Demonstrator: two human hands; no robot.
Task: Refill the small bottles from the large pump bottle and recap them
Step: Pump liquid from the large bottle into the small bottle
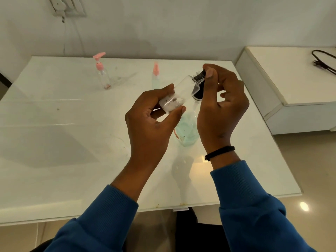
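Wall [181, 24]: white, plain.
Table [54, 142]: glossy white top.
Cabinet [291, 84]: white, right.
Floor [309, 160]: beige, glossy.

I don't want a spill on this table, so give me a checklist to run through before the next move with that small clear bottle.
1. Left hand grips the small clear bottle firmly: ok.
2. Right hand pinches the black cap at the bottle neck: ok.
3. Cap fully off or fully tightened: cannot tell.
4. Small bottle upright: not ok, it is tilted, neck up and to the right.
5. Large bottle with blue-green liquid stands below the hands on the table: ok.
6. Liquid level in the small bottle: cannot tell.
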